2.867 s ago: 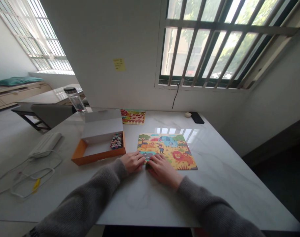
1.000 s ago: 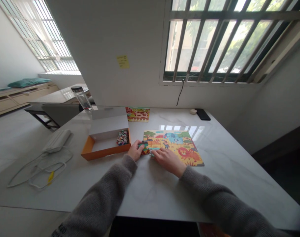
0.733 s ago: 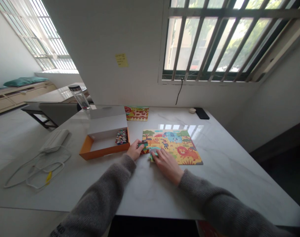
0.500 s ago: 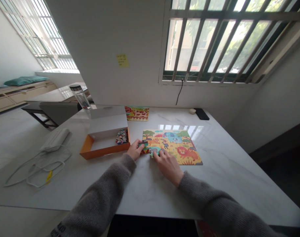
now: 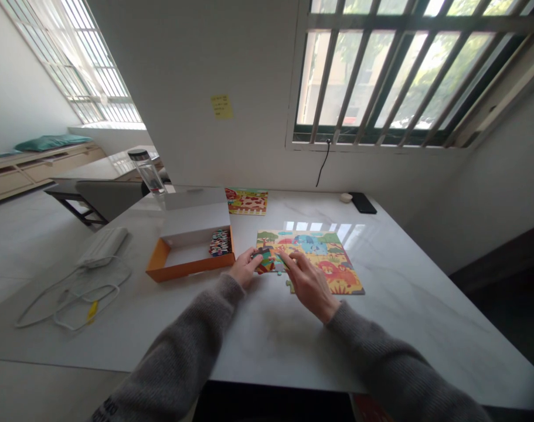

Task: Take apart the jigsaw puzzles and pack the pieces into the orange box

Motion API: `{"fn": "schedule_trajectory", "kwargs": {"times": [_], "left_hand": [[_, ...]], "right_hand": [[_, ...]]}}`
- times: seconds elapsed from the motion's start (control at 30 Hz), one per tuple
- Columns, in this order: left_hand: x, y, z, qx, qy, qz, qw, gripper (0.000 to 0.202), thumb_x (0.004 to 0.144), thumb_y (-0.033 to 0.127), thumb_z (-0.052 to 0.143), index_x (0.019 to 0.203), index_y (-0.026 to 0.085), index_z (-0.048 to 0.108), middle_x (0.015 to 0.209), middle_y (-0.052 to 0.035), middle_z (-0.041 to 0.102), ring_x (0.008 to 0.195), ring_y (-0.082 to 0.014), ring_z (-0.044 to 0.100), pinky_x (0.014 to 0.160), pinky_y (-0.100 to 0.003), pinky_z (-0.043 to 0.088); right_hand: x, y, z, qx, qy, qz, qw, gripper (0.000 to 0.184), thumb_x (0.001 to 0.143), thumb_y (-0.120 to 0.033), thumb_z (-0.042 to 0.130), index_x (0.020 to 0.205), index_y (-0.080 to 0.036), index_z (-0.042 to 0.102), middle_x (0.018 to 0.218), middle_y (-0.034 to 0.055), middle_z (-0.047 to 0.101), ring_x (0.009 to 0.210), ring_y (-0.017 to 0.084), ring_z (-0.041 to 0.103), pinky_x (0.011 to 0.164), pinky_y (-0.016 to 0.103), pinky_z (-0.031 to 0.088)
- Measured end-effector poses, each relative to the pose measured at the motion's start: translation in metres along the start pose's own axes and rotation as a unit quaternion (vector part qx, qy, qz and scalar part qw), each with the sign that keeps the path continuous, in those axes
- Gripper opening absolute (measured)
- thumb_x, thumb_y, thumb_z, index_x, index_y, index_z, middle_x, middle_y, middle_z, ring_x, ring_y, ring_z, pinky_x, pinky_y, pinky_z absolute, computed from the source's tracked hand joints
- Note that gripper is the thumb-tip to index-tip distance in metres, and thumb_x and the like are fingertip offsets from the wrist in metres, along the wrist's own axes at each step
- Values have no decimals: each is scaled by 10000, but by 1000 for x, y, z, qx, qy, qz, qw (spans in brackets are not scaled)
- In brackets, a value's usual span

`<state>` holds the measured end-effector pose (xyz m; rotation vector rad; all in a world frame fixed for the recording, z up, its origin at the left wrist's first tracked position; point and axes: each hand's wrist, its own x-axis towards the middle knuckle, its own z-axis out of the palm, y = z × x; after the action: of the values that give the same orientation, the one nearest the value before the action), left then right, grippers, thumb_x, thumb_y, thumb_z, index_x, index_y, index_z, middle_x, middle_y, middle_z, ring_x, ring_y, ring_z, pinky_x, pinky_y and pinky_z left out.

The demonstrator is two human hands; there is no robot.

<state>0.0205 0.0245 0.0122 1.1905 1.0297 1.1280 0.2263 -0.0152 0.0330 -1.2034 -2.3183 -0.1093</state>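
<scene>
Jigsaw puzzle (image 5: 332, 264) with cartoon animals is lying flat on the white surface (image 5: 381, 328), stretching away from both sets of fingers, its near-left corner sitting right under them. Left hand (image 5: 244, 271) is pinching a dark puzzle piece (image 5: 261, 253) between thumb and forefinger, fingers closed tight on it, holding it at the puzzle's left edge just beside the right fingertips. Right hand (image 5: 310, 284) is hovering low over the near edge, fingers loosely spread and slightly curled, tips touching the printed picture; it is gripping nothing as far as the view shows. One loose piece (image 5: 289, 286) is lying on the surface just under the right thumb, apart from the puzzle edge. Orange box (image 5: 179, 272) is sitting just left of the left fingers, with a stack of pieces (image 5: 220, 242) inside at its right end. Step in hand looks like working pieces into the near-left corner, left fingers bringing one in while the right ones are steadying the neighbours. Seating that piece would call for turning it so tabs are meeting gaps, lowering it flat, then pressing down without shoving the joined pieces sideways. Exact fit of the corner is too small to tell.
</scene>
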Motion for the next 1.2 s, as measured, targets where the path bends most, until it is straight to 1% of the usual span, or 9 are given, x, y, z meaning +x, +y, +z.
{"fn": "schedule_trajectory", "kwargs": {"times": [0.2, 0.33, 0.43, 0.53, 0.67, 0.77, 0.9, 1.0, 1.2], "left_hand": [[-12, 4, 13, -168, -104, -119, 973, 381, 808, 433, 623, 1046, 138, 596, 847, -81, 691, 755, -213, 679, 750, -412, 586], [-12, 2, 10, -165, -106, -103, 975, 445, 776, 476, 694, 1046, 141, 582, 976, -103, 682, 822, -208, 670, 744, -368, 583], [-9, 0, 4, -100, -112, -37, 988, 477, 714, 433, 780, 1029, 165, 542, 1013, -75, 652, 830, -204, 662, 762, -385, 574], [-8, -2, -2, 47, -113, 40, 992, 326, 786, 392, 704, 955, 156, 555, 915, -50, 638, 815, -192, 631, 774, -352, 541], [-12, -5, -6, 286, -77, 145, 944, 149, 832, 240, 582, 961, 170, 607, 896, -46, 628, 847, -201, 588, 798, -332, 494], [-16, -6, -6, 389, -81, 184, 899, 202, 817, 161, 541, 1004, 172, 617, 935, -58, 621, 892, -214, 585, 835, -344, 483], [-18, -4, -6, 446, -108, 195, 867, 238, 794, 125, 524, 1014, 164, 606, 950, -72, 625, 920, -225, 585, 858, -351, 479], [-16, -2, -10, 467, -72, 201, 858, 223, 760, 116, 515, 957, 159, 610, 915, -75, 617, 908, -231, 577, 853, -353, 479], [-10, -4, -25, 454, -34, 167, 874, 302, 746, 141, 483, 1002, 149, 643, 989, -90, 652, 930, -231, 608, 884, -350, 484]], "right_hand": [[5, -3, 9, 15, -19, -69, 997, 493, 1007, -200, 367, 1497, -240, 328, 1165, 133, 518, 1012, 255, 548, 843, 388, 526], [5, 0, 10, 97, -33, -102, 989, 529, 992, -278, 447, 1502, -260, 305, 1259, 134, 477, 1128, 269, 506, 963, 444, 504], [3, 6, 12, 175, 7, -72, 982, 512, 990, -240, 437, 1487, -275, 318, 1302, 131, 449, 1176, 247, 496, 978, 421, 503], [1, 12, 19, 214, 31, 6, 976, 512, 968, -263, 494, 1460, -230, 354, 1145, 116, 543, 1043, 231, 557, 911, 405, 521], [-2, 14, 34, 252, -1, 45, 967, 359, 962, -234, 495, 1321, -218, 490, 818, 14, 597, 752, 168, 570, 758, 321, 514], [-2, 12, 37, 267, -16, 42, 963, 310, 955, -230, 506, 1265, -220, 515, 780, -7, 598, 705, 148, 558, 721, 288, 489], [4, 19, 29, 261, -15, 32, 965, 336, 984, -241, 449, 1318, -207, 462, 798, 1, 595, 719, 150, 562, 722, 287, 486], [15, 32, 21, 196, -2, -6, 981, 300, 982, -204, 432, 1274, -179, 495, 933, 68, 619, 890, 198, 573, 829, 349, 490], [37, 40, 19, 30, -134, -131, 982, 210, 886, -278, 629, 1059, -160, 613, 1058, 117, 593, 1031, 251, 524, 911, 394, 457]]}}
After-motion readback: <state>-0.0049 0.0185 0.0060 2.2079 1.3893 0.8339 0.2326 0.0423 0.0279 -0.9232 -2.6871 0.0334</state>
